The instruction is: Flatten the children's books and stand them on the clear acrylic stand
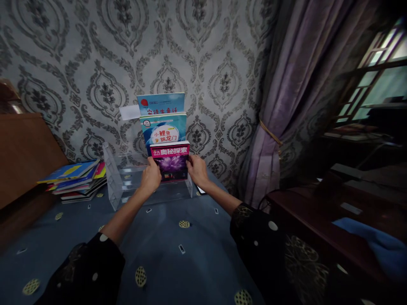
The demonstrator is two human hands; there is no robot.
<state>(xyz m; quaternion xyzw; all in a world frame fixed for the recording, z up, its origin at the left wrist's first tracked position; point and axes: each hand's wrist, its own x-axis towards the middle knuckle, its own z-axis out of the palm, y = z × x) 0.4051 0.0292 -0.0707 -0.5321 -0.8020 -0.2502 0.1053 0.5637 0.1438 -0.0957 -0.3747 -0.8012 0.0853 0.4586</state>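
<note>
A book with a pink title band and a purple cover [171,164] stands upright at the right end of a clear tiered book rack [113,180]. My left hand [151,174] grips its left edge. On its right edge my right hand [197,168] is closed; the fingertips behind the cover are hidden. Directly behind rises a teal book [163,130] with red lettering, its lower part covered. Highest at the back is a light blue book [161,102], of which only the upper part shows.
To the left, a pile of books [79,178] lies on the blue patterned tablecloth [165,271], beside a brown wooden cabinet [28,152]. A dark-edged phone-like object [201,190] lies right of the rack. A purple curtain [286,97] hangs at right, near a dark red surface [305,224].
</note>
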